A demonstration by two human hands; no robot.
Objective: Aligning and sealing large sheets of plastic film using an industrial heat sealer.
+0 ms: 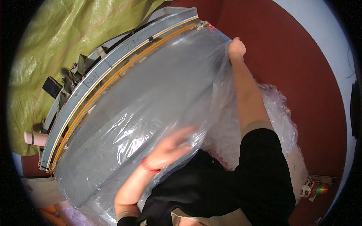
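A large clear plastic sheet lies spread over a grey tabletop and runs down toward my body. Stretched out to the far right, my right hand is closed in a fist on the sheet's edge, and folds of film run from it. Closer to me, my left hand, a red band at its wrist, is over the sheet near its front edge. Its fingers are blurred but look outstretched and apart. From the blur I cannot tell whether it touches the film.
Along the far side runs a long grey metal bar with an orange strip. Behind it are a dark phone-like object, a pink cylinder and a yellow-green woven sheet. Bunched film lies right; a rainbow-coloured roll sits lower right.
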